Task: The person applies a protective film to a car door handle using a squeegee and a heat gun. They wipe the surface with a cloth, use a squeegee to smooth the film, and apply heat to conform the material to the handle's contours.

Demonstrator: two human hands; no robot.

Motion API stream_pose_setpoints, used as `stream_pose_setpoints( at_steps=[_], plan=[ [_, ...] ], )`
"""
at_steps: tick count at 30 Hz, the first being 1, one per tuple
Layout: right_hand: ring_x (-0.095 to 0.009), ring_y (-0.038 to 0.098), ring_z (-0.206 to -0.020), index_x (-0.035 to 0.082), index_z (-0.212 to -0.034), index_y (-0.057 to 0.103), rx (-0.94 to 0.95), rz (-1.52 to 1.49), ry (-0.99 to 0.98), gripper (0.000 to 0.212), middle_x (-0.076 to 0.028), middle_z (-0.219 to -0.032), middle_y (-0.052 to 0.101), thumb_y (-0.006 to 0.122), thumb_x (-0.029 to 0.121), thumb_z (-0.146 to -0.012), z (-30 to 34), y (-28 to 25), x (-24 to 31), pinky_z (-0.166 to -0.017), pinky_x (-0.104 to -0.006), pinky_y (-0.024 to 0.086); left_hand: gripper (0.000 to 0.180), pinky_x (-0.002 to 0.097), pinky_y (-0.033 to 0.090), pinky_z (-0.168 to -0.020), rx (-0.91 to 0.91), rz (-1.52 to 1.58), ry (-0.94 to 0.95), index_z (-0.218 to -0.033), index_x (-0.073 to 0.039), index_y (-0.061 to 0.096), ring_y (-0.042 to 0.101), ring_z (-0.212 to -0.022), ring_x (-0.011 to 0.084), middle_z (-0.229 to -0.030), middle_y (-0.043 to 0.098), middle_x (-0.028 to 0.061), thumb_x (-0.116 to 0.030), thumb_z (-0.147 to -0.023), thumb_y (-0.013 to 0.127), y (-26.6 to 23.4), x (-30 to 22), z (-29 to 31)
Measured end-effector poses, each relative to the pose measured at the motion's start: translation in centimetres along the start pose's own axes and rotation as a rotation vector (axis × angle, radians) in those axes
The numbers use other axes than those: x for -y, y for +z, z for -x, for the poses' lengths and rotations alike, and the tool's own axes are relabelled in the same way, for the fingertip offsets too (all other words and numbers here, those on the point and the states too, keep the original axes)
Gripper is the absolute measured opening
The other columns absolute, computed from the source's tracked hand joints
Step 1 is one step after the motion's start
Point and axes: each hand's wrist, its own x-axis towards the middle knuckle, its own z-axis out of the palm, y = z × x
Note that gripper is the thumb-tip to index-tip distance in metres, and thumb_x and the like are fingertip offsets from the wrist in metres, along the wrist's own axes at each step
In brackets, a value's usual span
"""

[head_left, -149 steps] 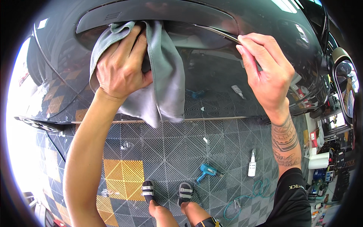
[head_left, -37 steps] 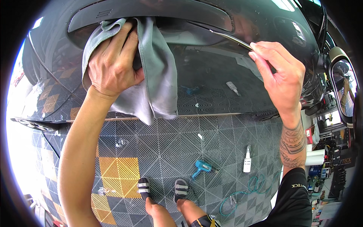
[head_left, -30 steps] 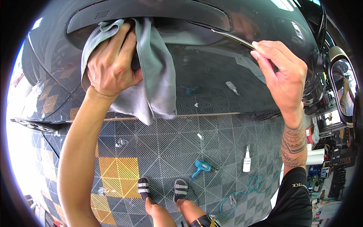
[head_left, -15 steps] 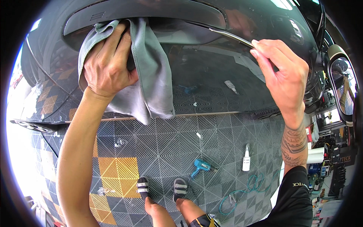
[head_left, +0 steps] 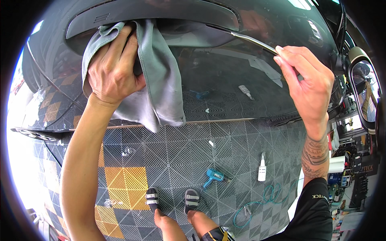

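Holding strip out from lower edge of trim.
Right hand: grip clamped on strip's end, well right of trim's middle, presumably for tension. Left hand over cloth under trim, likely bracing; fingertips hidden, closure cannot be told.

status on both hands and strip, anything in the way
Left hand on grey cloth at dark trim. Right hand pinching thin strip. Cloth hides part of trim edge.
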Motion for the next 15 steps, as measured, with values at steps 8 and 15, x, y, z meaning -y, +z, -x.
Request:
stream_pose_setpoints(
  at_steps=[8, 15],
  plan=[
    [-0.022, 0.066, -0.067, -0.002, -0.092, 0.069, 0.014, 0.009, 0.028, 0.016, -0.011, -0.084, 0.068, 0.073, -0.004, -0.076, 0.3, -0.7, 0.1, -0.058, -0.0272, 0.052, 0.064, 0.035, 0.053, -0.084, 0.01, -0.001, 0.005, -0.11, 0.002, 0.066, 0.066, -0.087, 0.0293, -0.12, 0.063, 0.0162, -0.031, -0.055, 0.074, -0.1, 0.1, 0.1],
    [-0.022, 0.066, -0.067, -0.002, -0.093, 0.069, 0.028, 0.034, 0.035, 0.017, -0.011, -0.084, 0.068, 0.074, -0.004, -0.076, 0.9, -1.2, 0.0, -0.059, -0.0274, 0.052, 0.062, 0.0356, 0.053, -0.084, 0.013, -0.014, -0.013, -0.11, 0.002, 0.065, 0.066, -0.089, 0.03, -0.121, 0.062, 0.0166, -0.032, -0.059, 0.075, 0.0, -0.1, 0.0]
  ],
)
